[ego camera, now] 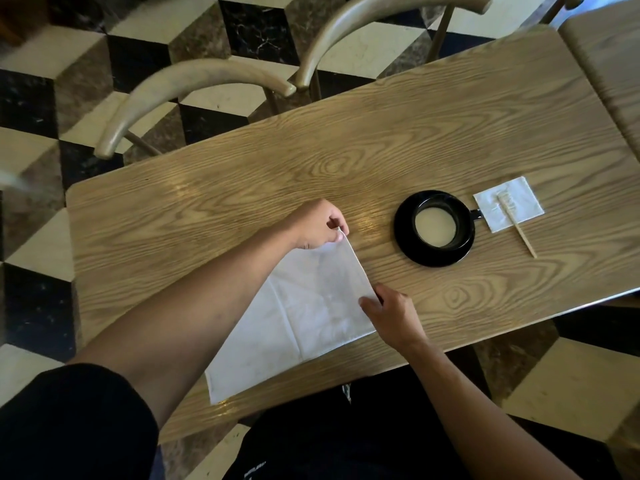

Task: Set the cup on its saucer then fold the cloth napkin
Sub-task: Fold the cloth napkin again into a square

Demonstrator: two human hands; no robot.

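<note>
A white cloth napkin [304, 317] lies spread near the front edge of a wooden desk [242, 174], its near corner toward the seated person, with old fold creases crossing it. The person's right hand [393, 315] has its grip narrowed to a pinch on the napkin's right-hand corner; farther off, the left hand [317, 225] pinches the napkin's far corner, lifting that edge slightly off the desk. The fabric looks thin, light and limp, likely to sag and slide unless taken at the corners and carried over evenly; the creases offer ready fold lines. Beyond the napkin and to its right, a black cup [440, 221] holding pale liquid already sits on its black saucer [408, 244], heavier, breakable and best left alone. Farther right of the napkin, a wooden stirrer [517, 225] rests across a small paper napkin [519, 199].
</note>
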